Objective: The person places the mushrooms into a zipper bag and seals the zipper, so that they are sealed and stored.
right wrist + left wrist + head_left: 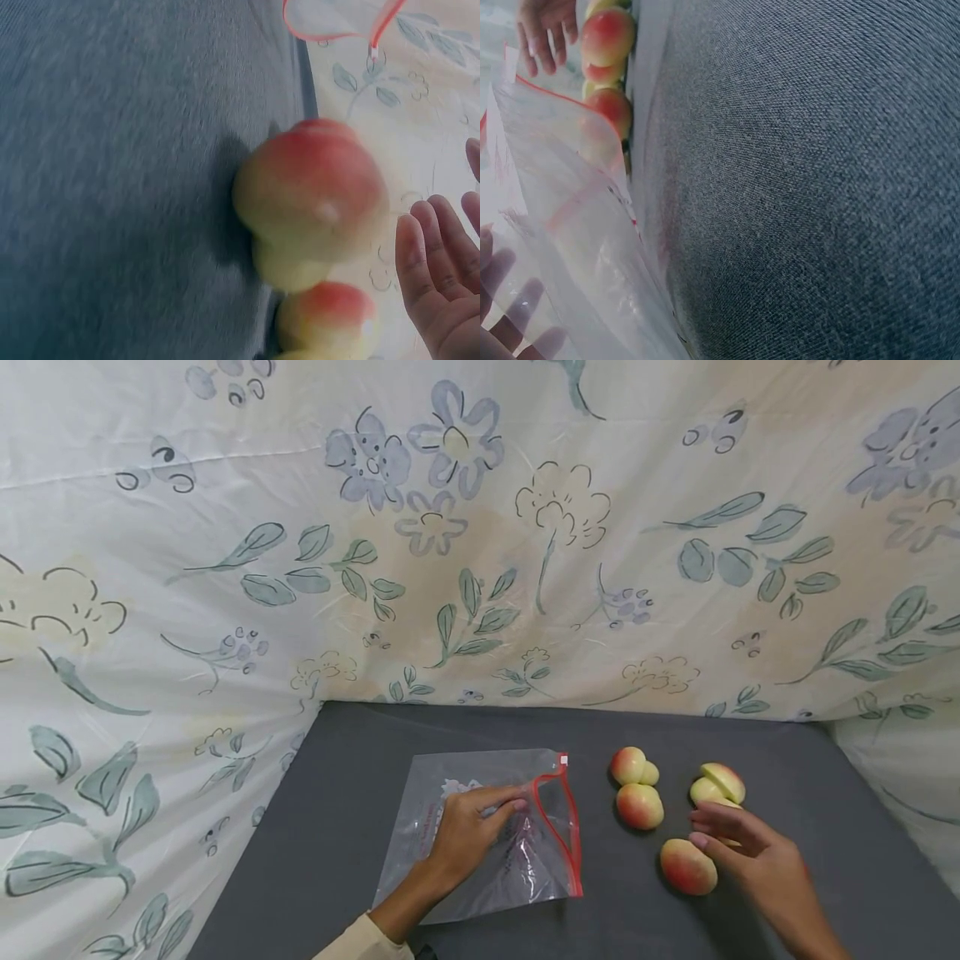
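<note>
A clear zip bag with a red zip edge lies on the dark table, its mouth gaping to the right. My left hand pinches the bag's upper layer near that mouth; in the left wrist view the fingers show through the plastic. Just right of a red-and-yellow peach-like fruit, my right hand hovers with fingers extended and holds nothing. In the right wrist view this hand is apart from the nearest fruit.
More peach-like fruits stand in a cluster right of the bag. Behind the right hand sits another group, with a cut-looking piece on top. A floral cloth hangs along the table's back and sides.
</note>
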Available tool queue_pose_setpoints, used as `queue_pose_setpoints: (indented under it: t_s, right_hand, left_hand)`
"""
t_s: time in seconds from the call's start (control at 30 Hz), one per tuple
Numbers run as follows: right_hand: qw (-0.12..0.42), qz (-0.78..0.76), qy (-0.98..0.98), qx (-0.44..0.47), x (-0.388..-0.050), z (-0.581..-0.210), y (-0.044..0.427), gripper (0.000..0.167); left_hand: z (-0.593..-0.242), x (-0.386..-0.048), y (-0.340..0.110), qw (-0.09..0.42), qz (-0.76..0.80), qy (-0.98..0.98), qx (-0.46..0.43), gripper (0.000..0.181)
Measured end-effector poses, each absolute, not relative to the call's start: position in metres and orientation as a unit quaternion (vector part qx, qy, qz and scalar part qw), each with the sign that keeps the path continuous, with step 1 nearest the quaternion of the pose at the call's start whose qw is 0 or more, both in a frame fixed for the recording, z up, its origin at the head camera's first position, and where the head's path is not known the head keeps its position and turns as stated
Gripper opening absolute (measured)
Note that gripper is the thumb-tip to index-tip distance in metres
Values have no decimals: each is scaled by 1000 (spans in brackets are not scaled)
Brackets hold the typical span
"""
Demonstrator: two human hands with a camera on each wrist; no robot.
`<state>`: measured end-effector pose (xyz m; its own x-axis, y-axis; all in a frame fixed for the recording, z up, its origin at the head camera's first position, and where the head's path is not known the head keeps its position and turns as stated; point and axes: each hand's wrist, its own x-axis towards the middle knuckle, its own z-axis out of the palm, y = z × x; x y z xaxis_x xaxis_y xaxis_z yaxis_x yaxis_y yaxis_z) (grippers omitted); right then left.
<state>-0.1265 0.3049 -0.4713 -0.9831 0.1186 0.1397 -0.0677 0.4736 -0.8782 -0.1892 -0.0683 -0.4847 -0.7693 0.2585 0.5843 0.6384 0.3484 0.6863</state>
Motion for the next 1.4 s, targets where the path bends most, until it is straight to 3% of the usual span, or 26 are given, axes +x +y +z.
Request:
queue_pose_setpoints:
  t_s: [0.4,0.87,1.13,1.4]
  right_hand:
    - [59,485,-864,-121,-120,-478,332,64]
    - [68,466,-857,-210,-119,-482,354,74]
    - [85,442,-859,-245,-119,-484,365,73]
    - [68,422,-853,-300,-120,-484,373,80]
  left_hand:
    - [-489,-190,-69,210,-488,-794,-294,20]
    - [-488,-188,-70,187,-499,-798,-280,19]
    - [-490,-189,-70,203,-493,-794,-292,21]
    - [-490,-190,-68,200,-490,-796,-294,21]
